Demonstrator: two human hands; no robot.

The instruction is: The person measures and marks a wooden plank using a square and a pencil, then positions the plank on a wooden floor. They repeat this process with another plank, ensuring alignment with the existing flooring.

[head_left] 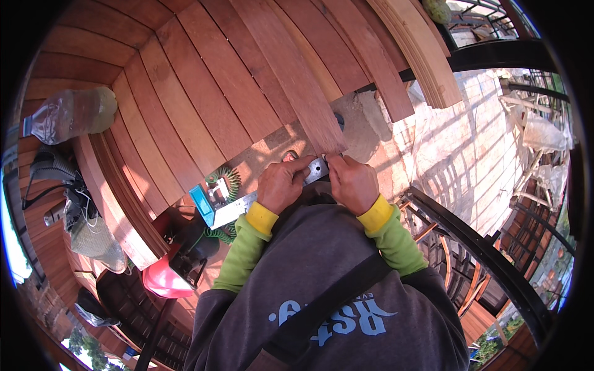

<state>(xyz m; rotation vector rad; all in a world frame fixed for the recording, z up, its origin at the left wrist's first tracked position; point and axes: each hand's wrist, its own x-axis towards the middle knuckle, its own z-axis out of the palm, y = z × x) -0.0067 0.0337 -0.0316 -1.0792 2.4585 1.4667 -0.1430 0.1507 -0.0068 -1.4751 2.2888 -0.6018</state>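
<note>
My left hand (281,185) is closed on the silver blade of a try square (232,210), close to the blade's end with the hole. The square's blue handle points away to the left. Just to the right, my right hand (354,183) is pinched, its fingertips at the cut end of a long reddish wooden plank (297,80). Whatever sits between those fingertips is too small to make out. The plank runs away from me over the other boards, and its near end meets the blade's tip and my fingers.
Wooden boards (179,93) cover the far left, with more stacked planks (427,55) at upper right. A clear jug (77,114) of liquid stands left. A green coiled hose (234,182) lies beside the square. Black metal rails (476,241) run along the right.
</note>
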